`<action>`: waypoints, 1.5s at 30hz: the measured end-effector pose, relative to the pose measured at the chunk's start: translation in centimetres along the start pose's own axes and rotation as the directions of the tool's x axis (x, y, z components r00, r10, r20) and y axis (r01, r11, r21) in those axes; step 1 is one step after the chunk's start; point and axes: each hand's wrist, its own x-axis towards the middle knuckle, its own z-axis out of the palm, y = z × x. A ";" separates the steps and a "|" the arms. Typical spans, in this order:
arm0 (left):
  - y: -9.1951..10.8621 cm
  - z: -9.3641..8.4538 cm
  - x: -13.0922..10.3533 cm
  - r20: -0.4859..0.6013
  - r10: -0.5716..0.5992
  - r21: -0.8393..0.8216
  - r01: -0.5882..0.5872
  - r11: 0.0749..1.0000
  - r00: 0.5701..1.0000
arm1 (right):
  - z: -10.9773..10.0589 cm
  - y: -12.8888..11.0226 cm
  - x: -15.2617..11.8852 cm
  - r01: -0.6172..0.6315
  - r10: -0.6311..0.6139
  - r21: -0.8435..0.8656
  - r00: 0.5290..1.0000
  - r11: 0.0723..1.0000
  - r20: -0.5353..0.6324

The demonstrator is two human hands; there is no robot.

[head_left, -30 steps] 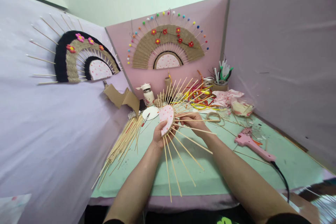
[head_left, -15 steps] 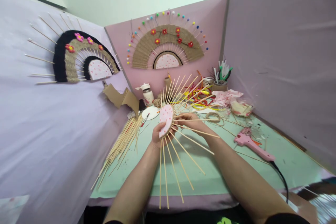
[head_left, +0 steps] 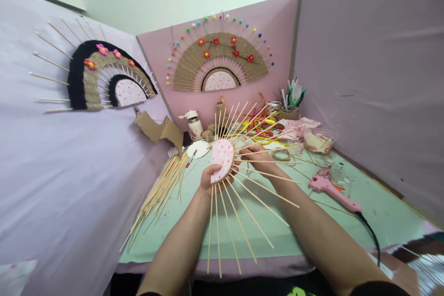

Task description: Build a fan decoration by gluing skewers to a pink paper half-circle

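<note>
A half-round piece covered in pink dotted cloth [head_left: 223,159] is held upright over the table, with long thin sticks fanning out from its curved edge. My left hand [head_left: 210,176] grips its lower end, thumb on the cloth face and fingers behind. At the right of the curved edge, my right hand [head_left: 255,157] has its fingers pinched together among the sticks. Twine runs along the curved edge near those fingertips; what exactly the fingers pinch is too small to tell.
Loose sticks [head_left: 163,189] lie at the left, beside a white disc [head_left: 198,149] with a pen. A pink glue gun [head_left: 335,190] lies at the right. Behind are a bottle [head_left: 194,127], coloured stems, a twine coil [head_left: 281,154] and a pot of tools [head_left: 289,113].
The half-round piece has turned a little, its face now more towards me and its sticks shifted right. My right hand has moved slightly right and up.
</note>
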 end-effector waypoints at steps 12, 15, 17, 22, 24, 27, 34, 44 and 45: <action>0.6 0.9 -0.2 -0.008 0.068 -0.002 -0.068 0.998 0.998 | -1.4 -2.2 0.1 -0.075 0.072 0.258 0.997 0.963 0.019; 0.7 1.0 -0.2 -0.029 0.107 0.012 -0.106 0.994 0.994 | -2.2 -2.5 0.2 -0.079 0.078 0.335 0.997 0.939 0.015; 0.8 0.9 -0.2 -0.040 0.117 0.011 -0.116 0.993 0.992 | -2.6 -2.6 0.3 -0.063 0.066 0.376 0.998 0.924 0.006; 0.9 0.8 -0.2 -0.040 0.118 -0.003 -0.118 0.993 0.992 | -3.3 -3.1 0.4 0.039 -0.032 0.327 0.999 0.944 -0.027; 1.0 0.8 -0.2 -0.036 0.108 -0.016 -0.109 0.994 0.993 | -3.4 -3.3 0.3 0.079 -0.071 0.318 0.997 0.945 -0.036; 1.0 0.8 -0.3 -0.026 0.095 -0.042 -0.096 0.994 0.995 | -3.6 -3.6 0.0 0.143 -0.138 0.316 0.990 0.938 -0.041; 1.4 0.9 -0.5 -0.029 0.111 -0.033 -0.112 0.993 0.993 | -4.1 -4.2 -1.1 0.207 -0.213 0.293 0.977 0.933 -0.011; 2.2 -0.4 -0.2 -0.025 0.154 0.083 -0.152 0.985 0.988 | -4.6 -4.6 -1.1 0.243 -0.272 0.449 0.962 0.860 0.001; 2.3 -0.5 -0.1 -0.022 0.147 0.089 -0.144 0.986 0.989 | -4.7 -4.6 -1.1 0.241 -0.280 0.465 0.960 0.852 0.016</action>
